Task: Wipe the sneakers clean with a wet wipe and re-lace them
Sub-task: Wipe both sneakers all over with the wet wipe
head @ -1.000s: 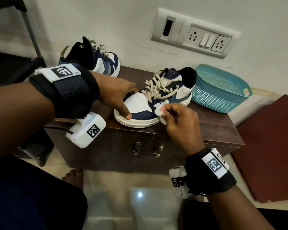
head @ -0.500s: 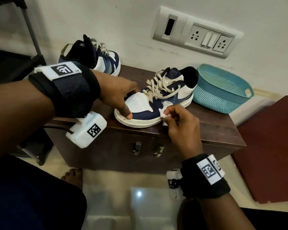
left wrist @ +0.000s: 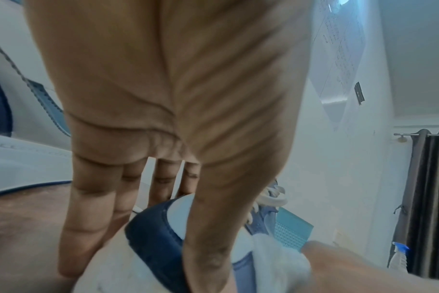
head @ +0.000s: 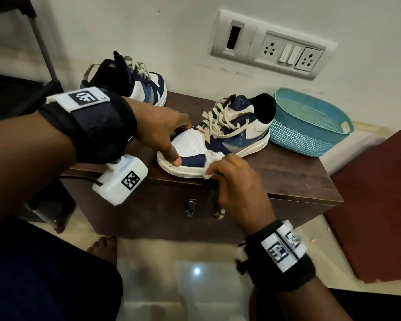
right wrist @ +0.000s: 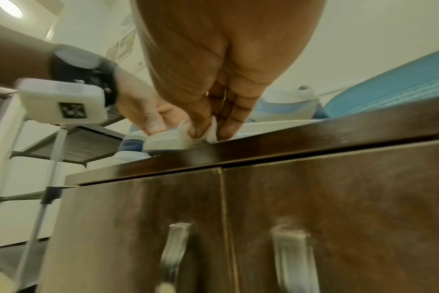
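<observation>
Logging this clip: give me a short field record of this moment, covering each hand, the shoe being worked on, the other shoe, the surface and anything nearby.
left hand: grips the toe of the near sneaker, thumb on the navy toe cap
right hand: pinches the wet wipe against that sneaker's sole edge
laces: threaded, loose
other sneaker: back left, untouched
surface: brown cabinet
nearby: teal basket, right of the near sneaker

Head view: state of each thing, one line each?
near sneaker: upright on the cabinet, laces threaded but loose
wet wipe: bunched, pressed to the near sneaker's side
right hand: pinches the wet wipe
left hand: grips the near sneaker's toe, thumb on the front
far sneaker: upright by the wall, untouched, laced
basket: upright, nothing visible inside
cabinet: doors shut
</observation>
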A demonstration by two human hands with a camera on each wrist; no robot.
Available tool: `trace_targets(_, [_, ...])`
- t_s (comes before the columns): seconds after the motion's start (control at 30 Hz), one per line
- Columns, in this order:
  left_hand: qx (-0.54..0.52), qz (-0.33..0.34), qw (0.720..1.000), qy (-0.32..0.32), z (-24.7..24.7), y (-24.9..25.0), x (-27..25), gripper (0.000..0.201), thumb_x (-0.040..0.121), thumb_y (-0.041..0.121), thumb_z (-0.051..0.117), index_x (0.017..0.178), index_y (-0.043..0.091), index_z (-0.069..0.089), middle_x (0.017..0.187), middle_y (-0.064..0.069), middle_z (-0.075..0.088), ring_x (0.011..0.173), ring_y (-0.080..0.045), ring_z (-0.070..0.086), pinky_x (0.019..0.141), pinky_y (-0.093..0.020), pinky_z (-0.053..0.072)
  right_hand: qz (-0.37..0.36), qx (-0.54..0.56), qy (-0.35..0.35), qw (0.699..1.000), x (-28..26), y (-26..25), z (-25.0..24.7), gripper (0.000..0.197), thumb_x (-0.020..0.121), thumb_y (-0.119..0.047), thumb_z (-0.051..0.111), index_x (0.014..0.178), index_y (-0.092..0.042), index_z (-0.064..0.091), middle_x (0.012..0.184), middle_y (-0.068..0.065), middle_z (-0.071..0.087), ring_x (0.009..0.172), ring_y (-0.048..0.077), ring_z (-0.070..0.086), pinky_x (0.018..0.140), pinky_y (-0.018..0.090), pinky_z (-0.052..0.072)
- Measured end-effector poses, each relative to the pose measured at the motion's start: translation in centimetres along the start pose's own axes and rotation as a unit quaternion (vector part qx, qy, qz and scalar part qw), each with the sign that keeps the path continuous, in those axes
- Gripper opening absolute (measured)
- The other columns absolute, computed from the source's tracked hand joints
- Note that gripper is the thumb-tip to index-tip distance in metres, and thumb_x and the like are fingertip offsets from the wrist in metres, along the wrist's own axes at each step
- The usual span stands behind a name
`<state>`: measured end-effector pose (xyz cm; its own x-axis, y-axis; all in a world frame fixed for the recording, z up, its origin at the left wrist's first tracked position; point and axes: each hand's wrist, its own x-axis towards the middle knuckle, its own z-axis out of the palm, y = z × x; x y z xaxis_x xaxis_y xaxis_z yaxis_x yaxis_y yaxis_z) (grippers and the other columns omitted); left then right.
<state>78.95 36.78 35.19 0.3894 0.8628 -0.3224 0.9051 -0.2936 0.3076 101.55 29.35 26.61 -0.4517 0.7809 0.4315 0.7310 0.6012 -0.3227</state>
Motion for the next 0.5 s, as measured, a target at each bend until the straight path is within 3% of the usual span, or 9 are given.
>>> trace_targets(0.1, [0.005, 0.005, 1.000, 0.000, 0.0, 0.0, 0.1, 0.075, 0.075, 0.035, 0.086, 0.136, 0.023, 0.045, 0.125, 0.007, 0.058, 0.108, -0.015, 0.056, 0.087, -0.029, 0.044, -0.053, -0.007, -0.004, 0.999, 0.1, -3.3, 2.1, 0.026, 0.087, -0.005, 0.058, 0.109, -0.013, 0.071, 0.098, 0.006, 0.060, 0.089, 0.025, 0.057, 0.063, 0.038, 0.049])
trace_targets(0.17, [0.004, 0.007, 1.000, -0.001, 0.0, 0.0, 0.1, 0.074, 0.077, 0.031, 0.086, 0.138, 0.023, 0.045, 0.128, 0.004, 0.058, 0.111, -0.016, 0.057, 0.089, -0.029, 0.045, -0.050, -0.009, -0.003, 0.999, 0.7, -4.0, 2.5, 0.025, 0.086, -0.007, 0.060, 0.108, -0.013, 0.071, 0.097, 0.006, 0.060, 0.089, 0.026, 0.057, 0.060, 0.039, 0.050])
trace_targets(0.3, [-0.012, 0.006, 1.000, -0.001, 0.0, -0.1, -0.1, 0.079, 0.076, 0.035, 0.086, 0.141, 0.022, 0.043, 0.130, 0.005, 0.056, 0.111, -0.015, 0.055, 0.088, -0.028, 0.043, -0.021, -0.006, -0.024, 0.999, 0.2, -1.0, 0.3, 0.026, 0.084, -0.008, 0.057, 0.103, -0.017, 0.073, 0.102, 0.001, 0.064, 0.093, 0.019, 0.060, 0.072, 0.030, 0.053])
trace_targets(0.43, [-0.016, 0.010, 1.000, -0.006, 0.1, -0.3, 0.1, 0.079, 0.074, 0.039, 0.086, 0.139, 0.024, 0.044, 0.132, 0.005, 0.056, 0.114, -0.017, 0.055, 0.093, -0.032, 0.048, 0.046, -0.028, 0.008, 0.999, 0.3, 3.1, -1.9, 0.021, 0.086, 0.002, 0.065, 0.097, -0.013, 0.076, 0.097, 0.001, 0.067, 0.089, 0.019, 0.064, 0.077, 0.040, 0.058])
trace_targets(0.5, [-0.014, 0.010, 1.000, -0.005, 0.0, -0.3, 0.2, 0.079, 0.074, 0.038, 0.087, 0.139, 0.023, 0.044, 0.131, 0.006, 0.056, 0.114, -0.017, 0.055, 0.091, -0.031, 0.047, 0.037, -0.036, 0.008, 0.999, 0.5, 2.6, -1.8, 0.020, 0.084, 0.004, 0.069, 0.095, -0.011, 0.075, 0.096, 0.002, 0.066, 0.087, 0.019, 0.064, 0.075, 0.040, 0.059])
